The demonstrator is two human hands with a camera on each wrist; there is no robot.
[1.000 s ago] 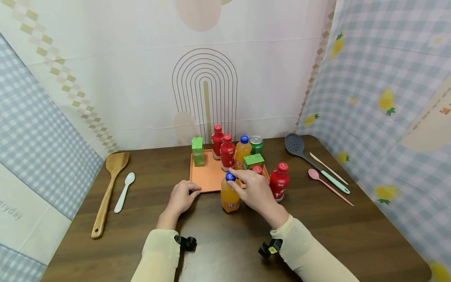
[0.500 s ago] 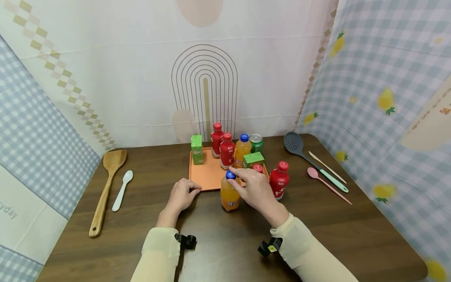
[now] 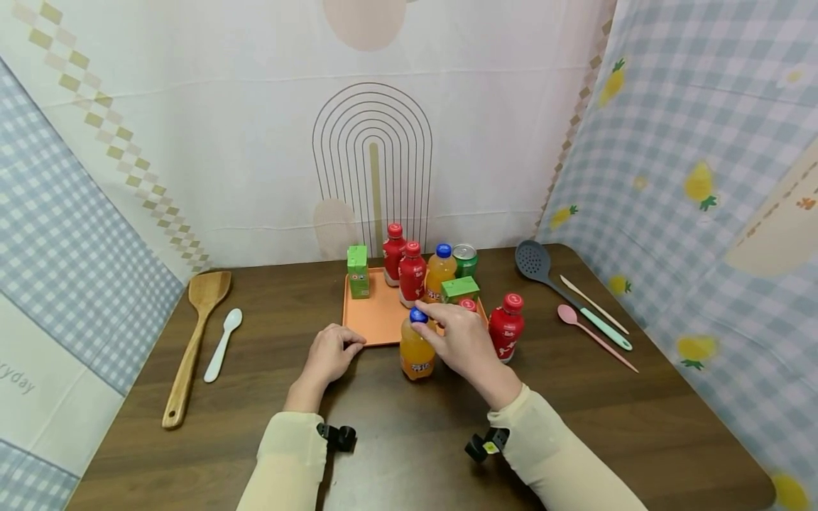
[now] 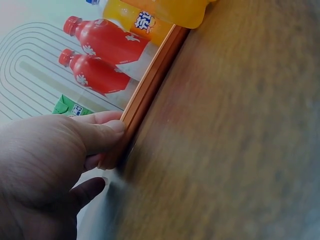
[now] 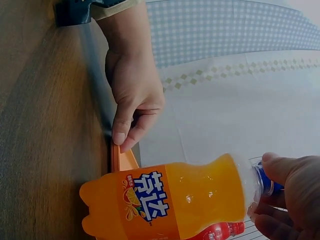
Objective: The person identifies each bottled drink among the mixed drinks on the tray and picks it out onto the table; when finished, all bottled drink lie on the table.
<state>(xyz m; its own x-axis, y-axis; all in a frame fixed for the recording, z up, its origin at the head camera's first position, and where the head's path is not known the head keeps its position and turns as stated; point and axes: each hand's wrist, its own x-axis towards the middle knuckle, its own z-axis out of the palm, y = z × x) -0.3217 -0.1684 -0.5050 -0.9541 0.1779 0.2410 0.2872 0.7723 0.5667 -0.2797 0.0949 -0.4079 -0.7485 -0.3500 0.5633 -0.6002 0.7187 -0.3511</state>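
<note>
In the head view my right hand [image 3: 463, 341] pinches the blue cap [image 3: 418, 316] of an orange soda bottle [image 3: 417, 349], upright at the front edge of an orange tray [image 3: 371, 323]. The right wrist view shows that bottle [image 5: 175, 195] close up, thumb and fingers around its cap. My left hand [image 3: 329, 353] grips the tray's front left corner, thumb against the rim [image 4: 142, 92] in the left wrist view. On the tray are red bottles [image 3: 412, 275], another orange soda bottle [image 3: 441, 271], and green cartons [image 3: 358, 273]. One red bottle is mostly hidden behind my right hand.
A green can [image 3: 465, 261] stands at the back right, and a red bottle [image 3: 506, 330] beside the tray. Farther right lie a slotted skimmer [image 3: 534, 262], a pink spoon [image 3: 569, 315] and a thin stick [image 3: 594, 304]. A wooden spatula [image 3: 201, 312] and white spoon [image 3: 225, 344] lie left.
The orange soda bottle and my right hand have shifted very slightly toward the tray. My left hand keeps its grip on the tray corner. The head view has tilted a little.
</note>
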